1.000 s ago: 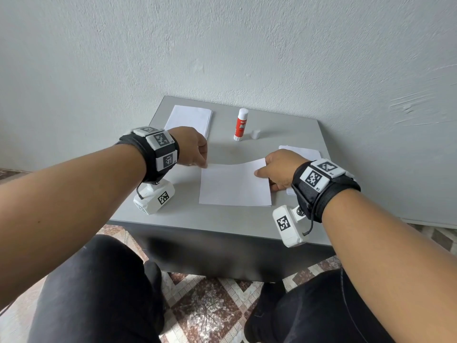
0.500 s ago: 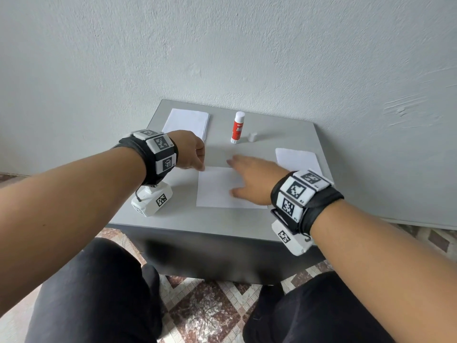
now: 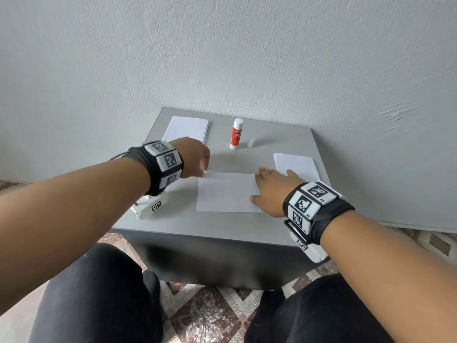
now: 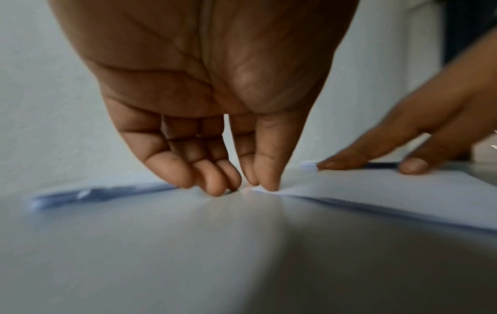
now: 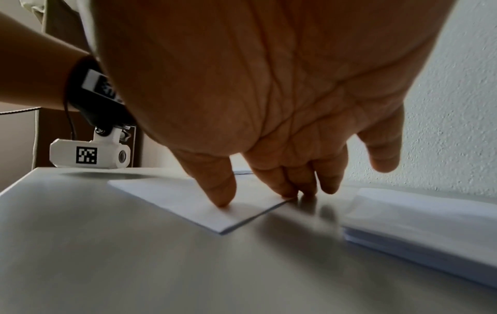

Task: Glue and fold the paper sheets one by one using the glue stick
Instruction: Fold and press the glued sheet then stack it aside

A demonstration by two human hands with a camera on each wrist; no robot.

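Folded sheet (image 3: 226,193) lies mid-table (image 3: 279,224). Right hand (image 3: 273,191) rests flat, fingers straight, on its right edge; half a second ago it lay nearer the centre. Left wrist view alone shows left hand (image 4: 212,119) pinching the far-left corner. Glue stick (image 3: 236,134) stands behind, uncapped, untouched.

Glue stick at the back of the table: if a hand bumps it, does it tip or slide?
Probably tips: the glue stick stands upright, tall and narrow on a small base. Once down it would likely roll, being round. Its cap appears to lie beside it, so the exposed tip might smear the table.
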